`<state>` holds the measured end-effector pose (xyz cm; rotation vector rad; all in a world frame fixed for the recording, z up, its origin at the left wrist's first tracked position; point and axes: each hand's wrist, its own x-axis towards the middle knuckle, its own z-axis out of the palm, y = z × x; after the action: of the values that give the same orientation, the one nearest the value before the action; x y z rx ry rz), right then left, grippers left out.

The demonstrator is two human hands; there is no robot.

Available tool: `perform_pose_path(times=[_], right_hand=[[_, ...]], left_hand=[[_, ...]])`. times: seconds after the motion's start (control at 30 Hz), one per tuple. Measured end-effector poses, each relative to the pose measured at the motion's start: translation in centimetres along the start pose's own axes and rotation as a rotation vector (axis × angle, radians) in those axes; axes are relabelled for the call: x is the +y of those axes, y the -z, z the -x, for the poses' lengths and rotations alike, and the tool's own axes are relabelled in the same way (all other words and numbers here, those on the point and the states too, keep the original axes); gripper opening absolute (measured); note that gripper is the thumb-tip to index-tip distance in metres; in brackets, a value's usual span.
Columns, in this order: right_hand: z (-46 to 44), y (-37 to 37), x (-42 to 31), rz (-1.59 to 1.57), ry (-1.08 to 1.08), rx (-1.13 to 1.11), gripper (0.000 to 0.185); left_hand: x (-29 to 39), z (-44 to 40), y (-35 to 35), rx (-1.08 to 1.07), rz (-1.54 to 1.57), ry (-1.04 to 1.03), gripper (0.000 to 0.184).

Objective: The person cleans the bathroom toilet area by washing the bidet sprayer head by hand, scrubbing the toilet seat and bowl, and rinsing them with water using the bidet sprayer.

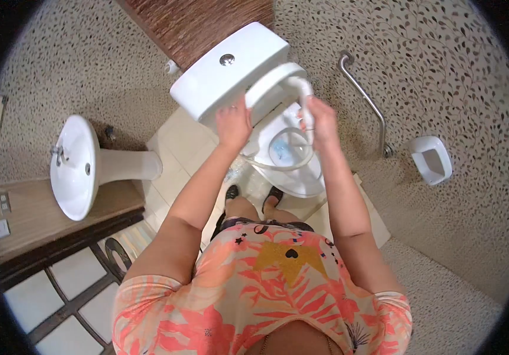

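A white toilet stands in front of me, its tank [225,77] against the wall and bluish water in its bowl [302,184]. The raised toilet lid [273,78] leans near the tank, and the fingers of my left hand [234,125] are closed on its left edge. In my right hand [322,123] is a white hand shower [302,89], held by the handle, with its head slightly blurred close to the lid's right side. A pale hose [287,168] loops over the bowl below my hands.
At left is a white pedestal sink [83,168] with a tap. A metal grab bar [364,97] and a white wall-mounted holder [432,160] are on the right wall. Light tiles [180,139] cover the floor. A dark-framed door or window [71,296] shows at lower left.
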<state>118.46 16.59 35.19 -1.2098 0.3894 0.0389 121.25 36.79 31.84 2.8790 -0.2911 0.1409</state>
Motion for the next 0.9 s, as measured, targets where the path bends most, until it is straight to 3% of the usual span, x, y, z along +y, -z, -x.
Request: perform_pose_path(times=[0.1, 0.13, 0.2, 0.23, 0.27, 0.37, 0.4, 0.43, 0.5, 0.57, 0.6, 0.63, 0.67, 0.7, 0.73, 0.8, 0.83, 0.87, 0.9], right_hand=[[3.4, -4.5, 3.4, 0.173, -0.082, -0.253, 0.026], [4.0, -5.5, 5.1, 0.084, -0.051, -0.418, 0.024], [5.4, -7.5, 3.9, 0.137, -0.012, -0.389, 0.025], [4.8, -7.5, 4.1, 0.066, 0.050, -0.362, 0.024], [4.2, -7.7, 3.9, -0.003, 0.114, -0.333, 0.023], [2.6, -6.2, 2.1, -0.226, 0.107, 0.019, 0.018], [2.7, -5.9, 2.0, -0.255, 0.128, 0.088, 0.018], [3.2, -6.7, 2.8, -0.271, 0.137, 0.116, 0.018], [4.2, -9.3, 5.7, -0.317, 0.103, 0.264, 0.018], [5.1, -10.3, 10.2, -0.102, 0.170, 0.468, 0.021], [5.8, -10.6, 11.6, -0.055, 0.204, 0.579, 0.024], [6.1, -10.1, 13.3, -0.060, 0.199, 0.610, 0.024], [6.6, -9.5, 14.9, 0.342, 0.256, 0.715, 0.027], [7.1, -8.8, 16.4, 0.749, 0.299, 0.798, 0.029], [7.9, -8.0, 15.5, 0.744, 0.284, 0.824, 0.029], [9.4, -5.4, 11.9, -0.388, -0.178, 0.601, 0.032], [9.4, -3.3, 12.5, -0.630, -0.134, 0.526, 0.034], [9.1, -1.2, 13.4, -0.867, -0.081, 0.440, 0.035], [8.9, 0.9, 14.7, -0.876, -0.079, 0.450, 0.035]], left_hand=[[-3.4, -3.7, -0.2, -0.020, 0.099, 0.024, 0.044], [-4.4, -4.6, -0.2, -0.023, 0.095, -0.003, 0.044], [-6.3, -5.9, -0.3, -0.024, 0.355, 0.126, 0.041], [-7.7, -6.4, -0.9, 0.093, 0.441, 0.098, 0.032], [-7.5, -6.6, 0.5, 0.080, 0.440, 0.127, 0.026], [-6.0, -6.1, 2.7, 0.048, 0.645, 0.111, 0.021], [-5.6, -5.7, 1.7, -0.065, 0.812, 0.003, 0.025], [-4.9, -5.0, 1.0, -0.186, 0.975, -0.103, 0.030], [-1.5, -1.2, 1.6, -0.712, 1.084, 0.135, 0.043], [-0.6, 3.9, -1.5, -0.468, 1.051, -0.187, 0.050], [-0.7, 4.9, -2.6, -0.499, 1.051, -0.208, 0.050], [-0.9, 5.9, -3.5, -0.513, 1.110, -0.163, 0.051], [-0.5, 6.7, -2.4, -0.525, 1.166, -0.112, 0.052], [-0.6, 7.6, -0.9, -0.653, 1.200, 0.115, 0.045], [-1.0, 7.4, -1.0, -0.681, 1.192, 0.104, 0.045], [-1.9, 7.0, -1.1, -0.892, 0.659, -0.187, 0.041], [-2.0, 8.2, -1.7, -0.729, 0.648, -0.363, 0.039], [-2.0, 9.3, -1.6, -0.745, 0.641, -0.369, 0.039], [-1.8, 10.2, -1.3, -0.869, 0.712, -0.399, 0.038]])
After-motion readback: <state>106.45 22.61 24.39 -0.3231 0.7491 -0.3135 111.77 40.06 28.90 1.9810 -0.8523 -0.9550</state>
